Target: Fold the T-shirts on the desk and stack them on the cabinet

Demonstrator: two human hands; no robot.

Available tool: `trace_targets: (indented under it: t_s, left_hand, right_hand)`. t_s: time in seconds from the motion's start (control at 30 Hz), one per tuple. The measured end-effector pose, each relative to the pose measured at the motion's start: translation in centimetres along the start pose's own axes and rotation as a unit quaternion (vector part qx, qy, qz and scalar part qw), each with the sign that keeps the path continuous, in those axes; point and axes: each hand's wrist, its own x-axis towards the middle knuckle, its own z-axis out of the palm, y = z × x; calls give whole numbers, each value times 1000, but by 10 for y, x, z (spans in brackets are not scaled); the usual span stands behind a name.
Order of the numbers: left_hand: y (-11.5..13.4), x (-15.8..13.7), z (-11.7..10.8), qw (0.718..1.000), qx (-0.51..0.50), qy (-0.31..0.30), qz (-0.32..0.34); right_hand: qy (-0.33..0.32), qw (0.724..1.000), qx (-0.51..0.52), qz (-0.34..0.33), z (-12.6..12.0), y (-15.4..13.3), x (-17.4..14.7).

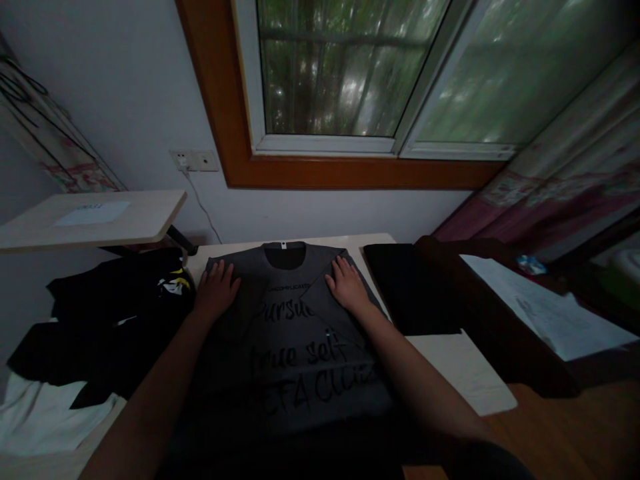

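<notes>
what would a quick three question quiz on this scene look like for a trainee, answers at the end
1. Multiple choice: the left hand and right hand both rest on
a) the window frame
b) the gray printed shirt
c) a sheet of paper

2. True or false: the shirt's neckline lies at the end nearer the wall under the window.

3. Short answer: as seen in the picture, on which side of the shirt does the flat black item lie?

Key: 1 b; 2 true; 3 right
</notes>
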Motion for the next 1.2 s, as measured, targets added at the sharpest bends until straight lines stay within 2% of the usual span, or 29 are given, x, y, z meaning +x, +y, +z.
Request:
trace_targets:
  t_s: [0.23, 0.57, 0.9, 1.07, 1.2]
  left_hand:
    - [23, 20, 5, 999, -23, 18, -27]
    - [24, 17, 2, 999, -34, 21, -7]
    - [21, -25, -2, 999, -15, 20, 37]
    - [23, -44, -5, 999, -10, 40, 32]
    - [25, -54, -8, 999, 4, 28, 41]
  right_hand:
    - [-20, 1000, 0, -14, -1, -6, 18]
    - [-13, 1000, 7, -5, 5, -3, 35]
    - [2, 999, 21, -43, -1, -2, 10]
    - [8, 1000, 4, -25, -4, -4, -13]
    - [5, 1000, -2, -26, -6, -6, -29]
